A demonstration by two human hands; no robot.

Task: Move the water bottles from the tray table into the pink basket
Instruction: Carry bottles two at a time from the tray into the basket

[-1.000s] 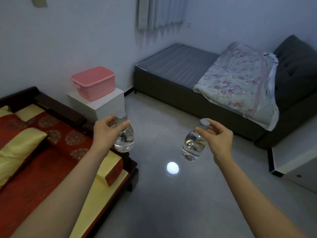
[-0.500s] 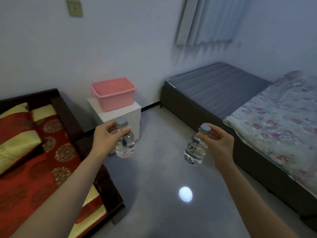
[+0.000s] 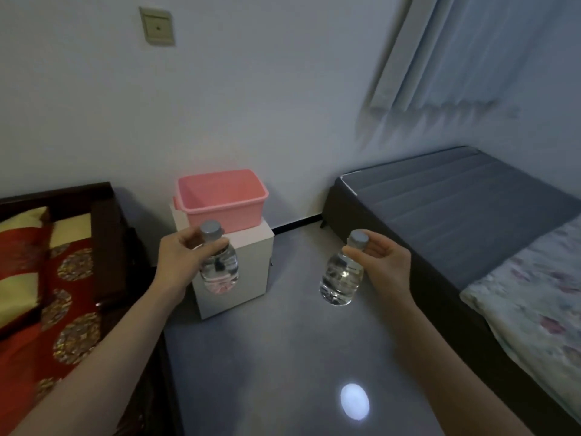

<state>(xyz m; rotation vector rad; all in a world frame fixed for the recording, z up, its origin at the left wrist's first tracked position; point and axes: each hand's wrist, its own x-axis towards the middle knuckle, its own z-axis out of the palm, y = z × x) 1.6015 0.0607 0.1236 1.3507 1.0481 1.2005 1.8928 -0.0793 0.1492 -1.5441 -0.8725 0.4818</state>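
Observation:
The pink basket (image 3: 220, 201) stands open on a white cube stand (image 3: 248, 272) against the wall, just beyond my hands. My left hand (image 3: 180, 259) grips a small clear water bottle (image 3: 220, 269) with a grey cap by its neck, held upright in front of the stand. My right hand (image 3: 385, 262) holds a second clear water bottle (image 3: 341, 280) by its neck, hanging over the grey floor to the right of the stand. Nothing shows inside the visible part of the basket. The tray table is out of view.
A dark wooden bench with red and yellow cushions (image 3: 47, 278) lies at the left. A dark bed frame with a grey mattress (image 3: 456, 202) and a floral blanket (image 3: 540, 294) fills the right. Grey floor (image 3: 283, 357) runs between them toward the stand.
The view has swung left and closed in on the basket, which now sits nearer and more central. Both hands still hold their bottles at the same height.

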